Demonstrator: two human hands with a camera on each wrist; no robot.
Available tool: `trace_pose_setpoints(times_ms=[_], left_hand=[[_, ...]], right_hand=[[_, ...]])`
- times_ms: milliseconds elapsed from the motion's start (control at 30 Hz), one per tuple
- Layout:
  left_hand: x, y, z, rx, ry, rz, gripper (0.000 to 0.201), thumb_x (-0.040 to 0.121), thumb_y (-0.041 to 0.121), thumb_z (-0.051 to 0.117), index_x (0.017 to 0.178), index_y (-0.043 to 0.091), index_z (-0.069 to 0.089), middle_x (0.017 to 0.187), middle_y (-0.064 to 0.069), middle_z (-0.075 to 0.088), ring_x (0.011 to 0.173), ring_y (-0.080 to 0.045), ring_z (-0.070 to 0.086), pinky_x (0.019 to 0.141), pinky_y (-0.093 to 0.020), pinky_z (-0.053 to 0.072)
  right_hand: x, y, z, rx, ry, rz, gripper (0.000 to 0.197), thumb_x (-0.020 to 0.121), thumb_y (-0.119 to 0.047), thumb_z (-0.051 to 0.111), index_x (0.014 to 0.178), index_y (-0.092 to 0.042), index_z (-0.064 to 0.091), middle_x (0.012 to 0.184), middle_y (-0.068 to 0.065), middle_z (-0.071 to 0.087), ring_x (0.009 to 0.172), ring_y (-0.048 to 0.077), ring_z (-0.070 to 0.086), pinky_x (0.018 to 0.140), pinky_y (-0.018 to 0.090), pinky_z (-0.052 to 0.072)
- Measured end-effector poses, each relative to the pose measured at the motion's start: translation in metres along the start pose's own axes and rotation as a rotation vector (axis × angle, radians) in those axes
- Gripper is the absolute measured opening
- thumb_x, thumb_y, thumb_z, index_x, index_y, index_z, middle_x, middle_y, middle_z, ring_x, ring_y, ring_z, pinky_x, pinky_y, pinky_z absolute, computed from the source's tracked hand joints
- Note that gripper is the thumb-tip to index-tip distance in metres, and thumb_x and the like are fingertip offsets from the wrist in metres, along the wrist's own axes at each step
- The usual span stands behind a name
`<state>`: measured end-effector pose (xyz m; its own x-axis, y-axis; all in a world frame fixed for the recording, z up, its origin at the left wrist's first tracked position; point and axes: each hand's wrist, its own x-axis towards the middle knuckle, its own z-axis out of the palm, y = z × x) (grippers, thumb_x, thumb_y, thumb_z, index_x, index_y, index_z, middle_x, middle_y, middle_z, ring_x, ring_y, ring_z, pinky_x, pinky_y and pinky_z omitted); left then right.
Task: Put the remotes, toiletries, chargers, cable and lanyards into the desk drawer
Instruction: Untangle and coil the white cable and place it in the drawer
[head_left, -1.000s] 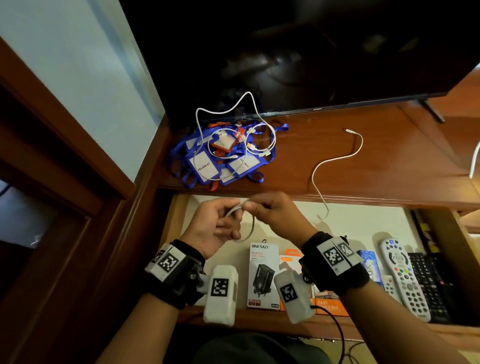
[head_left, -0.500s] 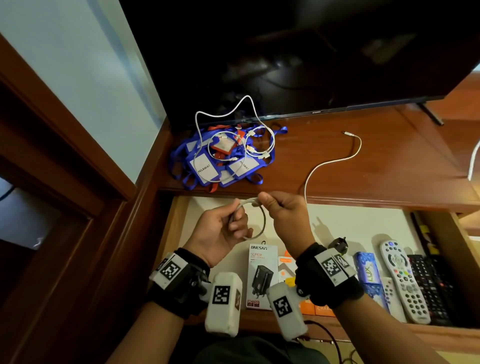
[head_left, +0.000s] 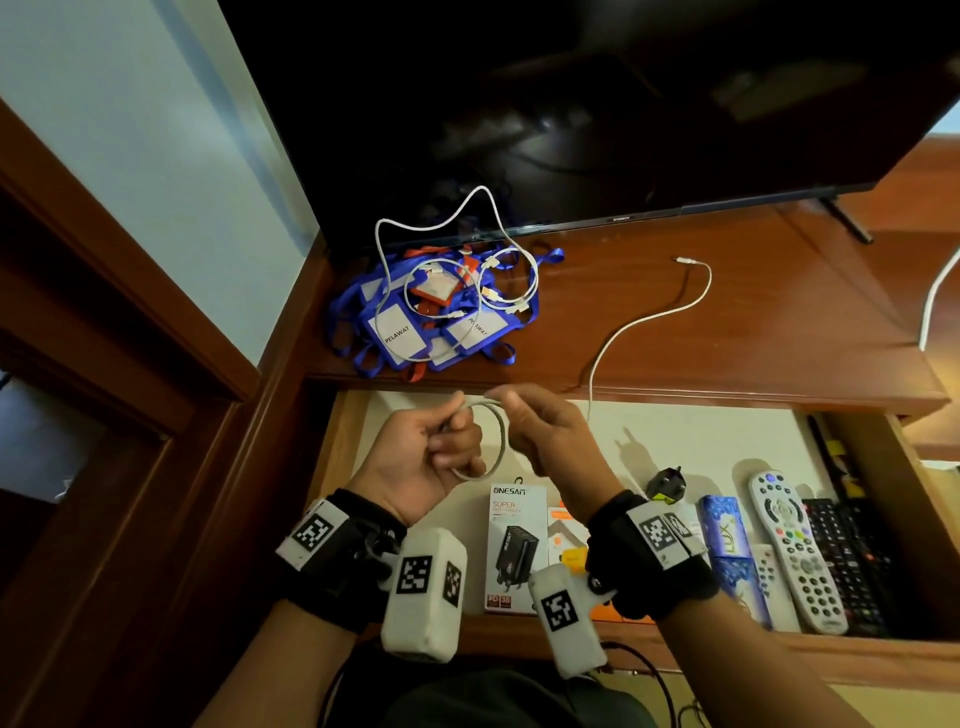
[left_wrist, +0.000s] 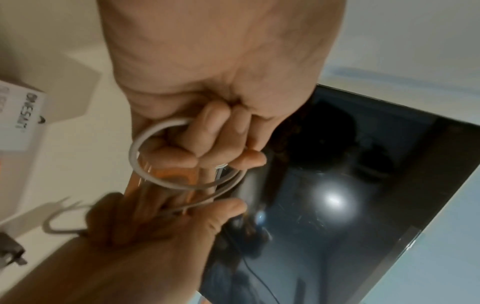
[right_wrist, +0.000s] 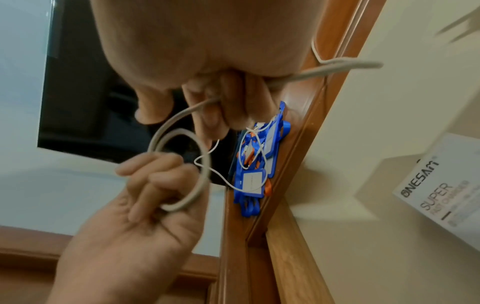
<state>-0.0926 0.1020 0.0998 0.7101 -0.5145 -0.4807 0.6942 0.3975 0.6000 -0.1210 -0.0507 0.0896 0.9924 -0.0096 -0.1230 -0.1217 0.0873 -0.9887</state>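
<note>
Wooden desk (head_left: 649, 332) (drawer (head_left: 701, 436) open) — both hands, left hand (head_left: 421, 457) and right hand (head_left: 545, 441), pinch white cable (head_left: 496, 441).

The drawer (head_left: 883, 457) stands pulled out below the near edge of the worktop (head_left: 753, 332). Both hands hover over its left part, the left hand (head_left: 426, 457) just left of the right hand (head_left: 545, 441), a coil of the cable (head_left: 496, 441) between them. From the right hand the cable runs up over the worktop edge and far-right across it. The lanyards (head_left: 431, 322) lie heaped at the worktop's far-left, under a loose tangle of thin leads (head_left: 498, 270), before the television (head_left: 571, 104). In the drawer, along its near side from left to right: a charger box (head_left: 514, 545), a plug (head_left: 667, 483) a little farther back, a soap packet (head_left: 730, 551), then two remotes (head_left: 795, 551) side by side at the right end.
</note>
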Motion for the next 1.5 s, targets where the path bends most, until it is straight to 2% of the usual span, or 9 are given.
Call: trace_pose_setpoints(times_ms=[200, 300, 433, 600, 733, 1000, 1233, 1367, 1500], left_hand=[[0.004, -0.002, 0.003, -0.02, 0.108, 0.106, 0.043, 0.093, 0.031, 0.042, 0.059, 0.012, 0.059, 0.045, 0.003, 0.035, 0.039, -0.01, 0.035, 0.054, -0.022, 0.041], [0.004, -0.008, 0.004, 0.054, 0.172, 0.131, 0.045, 0.098, 0.032, 0.039, 0.063, 0.013, 0.059, 0.051, -0.001, 0.046, 0.052, -0.014, 0.048, 0.067, -0.028, 0.04], [0.001, -0.001, 0.006, -0.084, 0.099, 0.082, 0.048, 0.098, 0.038, 0.036, 0.059, 0.015, 0.053, 0.044, 0.003, 0.032, 0.044, -0.013, 0.04, 0.067, -0.029, 0.038], [0.0, 0.007, 0.001, -0.062, 0.035, 0.079, 0.032, 0.09, 0.034, 0.045, 0.066, 0.014, 0.052, 0.045, 0.005, 0.026, 0.037, -0.009, 0.029, 0.065, -0.025, 0.045], [-0.002, 0.013, -0.008, 0.027, 0.003, 0.052, 0.02, 0.089, 0.024, 0.043, 0.079, 0.01, 0.052, 0.047, 0.006, 0.029, 0.038, -0.007, 0.031, 0.068, -0.025, 0.045], [-0.001, 0.019, -0.01, 0.088, 0.02, -0.003, 0.027, 0.085, 0.032, 0.047, 0.064, 0.015, 0.045, 0.044, 0.007, 0.023, 0.035, -0.007, 0.022, 0.064, -0.026, 0.041], [-0.006, 0.041, -0.024, -0.21, 0.135, 0.213, 0.035, 0.084, 0.03, 0.048, 0.051, 0.019, 0.045, 0.039, 0.009, 0.023, 0.028, -0.005, 0.021, 0.045, -0.017, 0.039], [-0.014, 0.049, -0.028, -0.294, 0.172, 0.372, 0.026, 0.082, 0.026, 0.047, 0.057, 0.018, 0.045, 0.044, 0.008, 0.023, 0.031, -0.006, 0.02, 0.043, -0.016, 0.034], [-0.006, 0.043, -0.022, -0.29, 0.186, 0.475, 0.035, 0.099, 0.027, 0.035, 0.069, 0.017, 0.048, 0.045, 0.008, 0.032, 0.035, -0.004, 0.03, 0.059, -0.018, 0.041]], right_hand=[[-0.001, -0.004, 0.005, -0.018, -0.036, 0.06, 0.036, 0.098, -0.018, 0.047, 0.071, 0.001, 0.061, 0.048, 0.003, 0.03, 0.04, 0.007, 0.023, 0.042, 0.02, 0.019], [0.004, -0.006, 0.003, -0.007, 0.038, 0.067, 0.038, 0.099, -0.018, 0.045, 0.076, 0.008, 0.06, 0.051, 0.005, 0.03, 0.038, 0.008, 0.023, 0.041, 0.021, 0.018], [0.005, -0.004, 0.006, -0.023, -0.01, 0.062, 0.038, 0.1, -0.014, 0.042, 0.081, 0.014, 0.058, 0.042, -0.001, 0.038, 0.035, 0.004, 0.027, 0.039, 0.012, 0.026], [0.006, 0.004, 0.008, -0.103, -0.041, 0.041, 0.033, 0.099, -0.014, 0.045, 0.079, 0.004, 0.063, 0.043, -0.003, 0.045, 0.037, 0.004, 0.033, 0.043, 0.011, 0.03], [0.007, 0.008, 0.005, -0.192, -0.075, 0.002, 0.023, 0.098, -0.011, 0.046, 0.1, -0.005, 0.068, 0.048, 0.001, 0.047, 0.041, 0.006, 0.036, 0.048, 0.013, 0.032], [0.011, 0.017, 0.005, -0.67, -0.203, -0.086, 0.035, 0.1, -0.032, 0.04, 0.103, -0.006, 0.064, 0.054, -0.006, 0.048, 0.055, 0.016, 0.045, 0.066, 0.039, 0.045], [0.013, 0.034, -0.01, -0.276, -0.011, -0.035, 0.014, 0.09, -0.01, 0.061, 0.078, -0.013, 0.055, 0.055, -0.005, 0.048, 0.051, 0.01, 0.043, 0.055, 0.024, 0.039], [0.014, 0.043, -0.02, -0.493, 0.07, -0.18, 0.023, 0.084, -0.012, 0.068, 0.071, -0.021, 0.051, 0.059, -0.001, 0.054, 0.054, 0.009, 0.045, 0.056, 0.024, 0.039], [0.014, 0.037, -0.01, -0.847, 0.014, -0.403, 0.018, 0.081, -0.029, 0.066, 0.07, -0.015, 0.061, 0.059, -0.003, 0.062, 0.055, 0.019, 0.055, 0.053, 0.028, 0.041]])
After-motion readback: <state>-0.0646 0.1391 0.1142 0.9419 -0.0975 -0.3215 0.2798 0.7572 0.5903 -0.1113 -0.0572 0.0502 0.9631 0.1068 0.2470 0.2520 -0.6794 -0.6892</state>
